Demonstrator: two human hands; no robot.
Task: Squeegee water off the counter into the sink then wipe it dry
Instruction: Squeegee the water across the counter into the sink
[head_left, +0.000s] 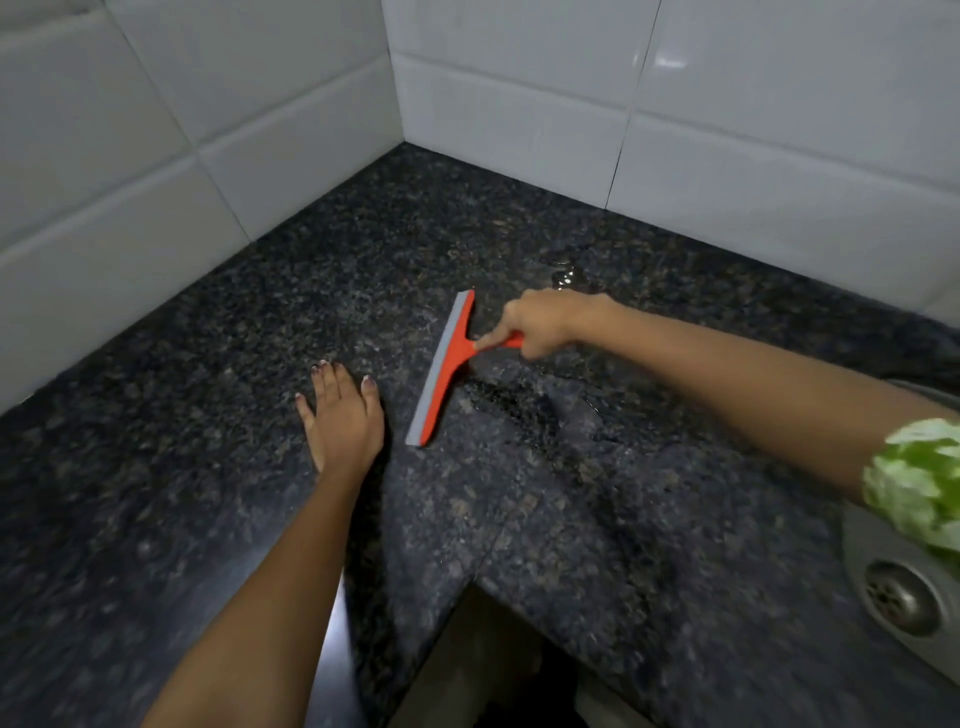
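Speckled granite counter (218, 395); right hand (540, 325) grips red T-shaped squeegee (441, 371).

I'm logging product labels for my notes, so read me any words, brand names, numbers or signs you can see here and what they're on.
None: no readable text anywhere.
Red plastic squeegee with grey rubber blade: no brand or label visible.
White glazed wall tiles: blank.
Dark speckled granite counter: unmarked.
Round steel sink drain: blurred, no marking legible.
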